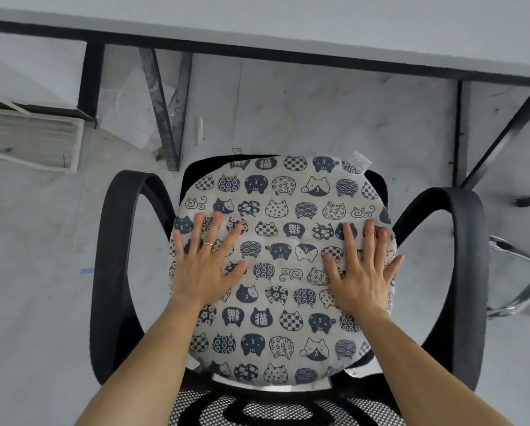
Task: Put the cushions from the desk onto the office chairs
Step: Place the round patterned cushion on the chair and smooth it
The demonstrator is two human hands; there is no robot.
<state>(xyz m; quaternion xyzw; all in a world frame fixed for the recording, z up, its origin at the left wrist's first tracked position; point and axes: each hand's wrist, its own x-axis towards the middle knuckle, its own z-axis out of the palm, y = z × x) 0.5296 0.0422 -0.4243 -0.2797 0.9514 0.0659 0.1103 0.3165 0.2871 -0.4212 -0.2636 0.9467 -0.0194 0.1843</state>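
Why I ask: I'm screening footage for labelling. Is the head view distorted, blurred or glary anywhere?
Head view: wide-angle stretch toward the borders, where the edge of the desk slants and bows slightly. The light is soft and even, with no hard shadows and no glare on the cushion. Its print, the left hand and the right hand are sharp. The chrome chair base at the right border looks soft, with bright reflections.

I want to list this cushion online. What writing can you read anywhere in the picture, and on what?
"猫": printed on a few dark cat heads on the cushion.
A second character on other cat heads: too blurred to read.
Print on the white tag at the cushion's far right corner: too small to read.
On the chair and desk: none seen.
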